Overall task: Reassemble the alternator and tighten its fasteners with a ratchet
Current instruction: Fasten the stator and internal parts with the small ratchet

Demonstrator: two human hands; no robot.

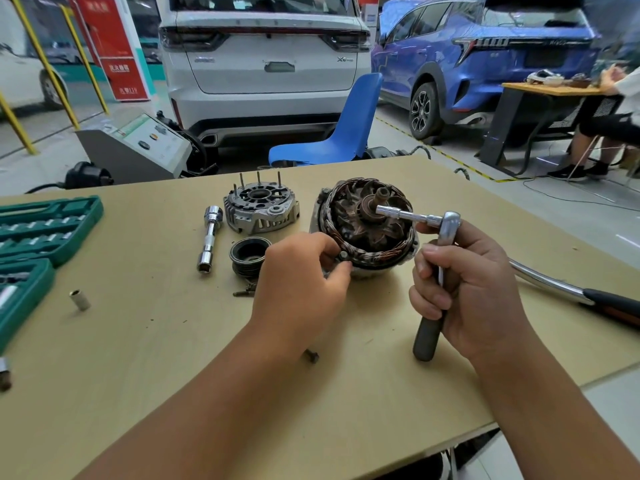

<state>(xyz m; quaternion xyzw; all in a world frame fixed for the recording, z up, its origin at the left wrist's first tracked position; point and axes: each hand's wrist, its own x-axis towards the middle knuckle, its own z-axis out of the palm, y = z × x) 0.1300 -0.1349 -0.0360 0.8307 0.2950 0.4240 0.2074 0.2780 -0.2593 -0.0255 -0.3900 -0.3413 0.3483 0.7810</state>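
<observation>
Alternator body (367, 230): one, table centre, windings exposed.
Left hand (301, 275): fingers pinch a bolt (344, 255) at its near rim.
Right hand (467, 289): grips one ratchet (433, 271).
End cover (259, 209): one, far left; pulley (249, 254): one.

A car repair workshop or service hall. A white SUV (265, 64) and a blue SUV (485, 60) are parked on a grey floor with yellow-and-black hazard lines (446, 157). A grey service machine (138, 147) stands near the white car, and a green socket set case (41, 226) lies open on the tan tabletop (156, 341) beside dismantled alternator parts (259, 209).
</observation>
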